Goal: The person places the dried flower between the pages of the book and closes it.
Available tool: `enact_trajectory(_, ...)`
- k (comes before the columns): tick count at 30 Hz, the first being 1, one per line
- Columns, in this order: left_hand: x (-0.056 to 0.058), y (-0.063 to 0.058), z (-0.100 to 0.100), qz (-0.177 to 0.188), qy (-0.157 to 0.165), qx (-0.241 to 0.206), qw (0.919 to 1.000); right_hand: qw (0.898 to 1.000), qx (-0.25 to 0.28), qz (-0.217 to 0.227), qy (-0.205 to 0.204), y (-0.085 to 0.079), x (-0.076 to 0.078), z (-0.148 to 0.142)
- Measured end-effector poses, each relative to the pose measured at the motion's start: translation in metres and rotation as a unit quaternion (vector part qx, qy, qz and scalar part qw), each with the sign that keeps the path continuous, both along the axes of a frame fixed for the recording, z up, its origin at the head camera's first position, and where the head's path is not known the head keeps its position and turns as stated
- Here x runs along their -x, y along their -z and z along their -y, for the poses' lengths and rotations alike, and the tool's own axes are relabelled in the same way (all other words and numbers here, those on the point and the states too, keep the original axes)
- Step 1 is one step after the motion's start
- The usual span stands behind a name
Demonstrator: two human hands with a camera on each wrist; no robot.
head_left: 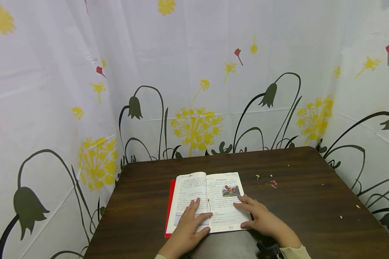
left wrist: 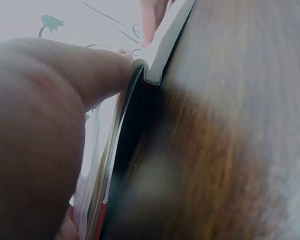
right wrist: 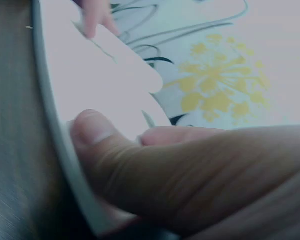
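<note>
An open book (head_left: 225,205) with printed text and a small colour picture lies on the table, tilted slightly. My left hand (head_left: 189,228) rests on the left page with its fingers spread, the thumb near the lower edge by the fold. On the right page's outer edge lies my right hand (head_left: 262,217), its fingers extended over the paper. Its thumb (right wrist: 92,132) presses on the page by the border in the right wrist view. A thin dried flower stem (head_left: 209,205) lies along the fold, close to the left fingertips. Something red (head_left: 168,208) shows under the book's left side.
Right of the book, a small yellow flower (head_left: 258,177) and a pink flower sprig (head_left: 273,184) lie on the dark wooden table (head_left: 142,194). Several tiny petals are scattered farther right. A white curtain (head_left: 194,64) with printed flowers hangs behind the table.
</note>
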State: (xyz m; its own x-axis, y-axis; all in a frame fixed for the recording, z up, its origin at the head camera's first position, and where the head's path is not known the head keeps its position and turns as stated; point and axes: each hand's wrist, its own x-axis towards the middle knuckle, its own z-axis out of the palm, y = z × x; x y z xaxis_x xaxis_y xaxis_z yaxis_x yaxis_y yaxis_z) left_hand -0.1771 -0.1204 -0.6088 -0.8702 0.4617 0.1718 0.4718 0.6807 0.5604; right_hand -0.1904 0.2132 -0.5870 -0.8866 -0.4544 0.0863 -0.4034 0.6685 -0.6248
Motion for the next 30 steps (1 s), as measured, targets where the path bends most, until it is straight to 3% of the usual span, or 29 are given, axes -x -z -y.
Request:
enact_trajectory(4,0.001,-0.001,0.0,-0.001,0.006,-0.002,1.0,0.998,0.023,0.058,-0.011,-0.006,0.0,-0.012)
enact_trajectory(8,0.002,-0.001,-0.001,-0.003,0.011,-0.001,0.9999,0.998,0.023,0.059,-0.012,-0.007,0.0,-0.016)
enact_trajectory(22,0.0,0.001,0.001,-0.007,0.009,-0.003,0.9999,0.998,-0.004,-0.061,0.028,0.005,0.002,-0.005)
enact_trajectory(30,0.0,-0.001,0.001,0.001,0.011,-0.008,0.9999,0.988,0.018,-0.121,0.094,0.003,0.003,0.003)
